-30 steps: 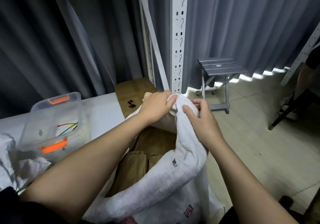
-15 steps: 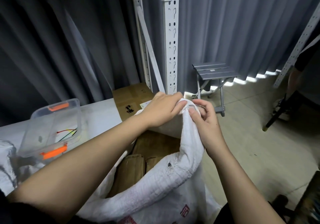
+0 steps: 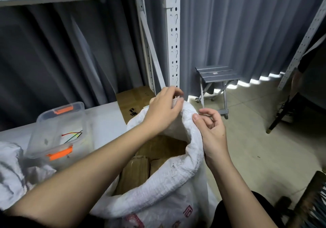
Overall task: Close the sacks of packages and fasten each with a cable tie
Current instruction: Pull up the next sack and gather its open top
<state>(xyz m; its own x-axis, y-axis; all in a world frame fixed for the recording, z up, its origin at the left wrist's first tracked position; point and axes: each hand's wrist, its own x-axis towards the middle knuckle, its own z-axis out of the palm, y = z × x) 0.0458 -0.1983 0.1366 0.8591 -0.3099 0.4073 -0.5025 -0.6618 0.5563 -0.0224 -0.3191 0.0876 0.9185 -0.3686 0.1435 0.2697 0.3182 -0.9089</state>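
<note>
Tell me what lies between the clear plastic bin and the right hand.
In the head view, the left forearm and the white sack's open mouth, showing brown packages, lie between the bin and right hand.

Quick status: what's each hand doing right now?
Left hand: pinching the far rim of the white sack.
Right hand: thumb on the sack rim, fingers curled; grip cannot be told.

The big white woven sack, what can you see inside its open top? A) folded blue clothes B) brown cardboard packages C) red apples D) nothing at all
B: through the open mouth of the big white woven sack, brown cardboard packages show, stacked inside it.
</note>
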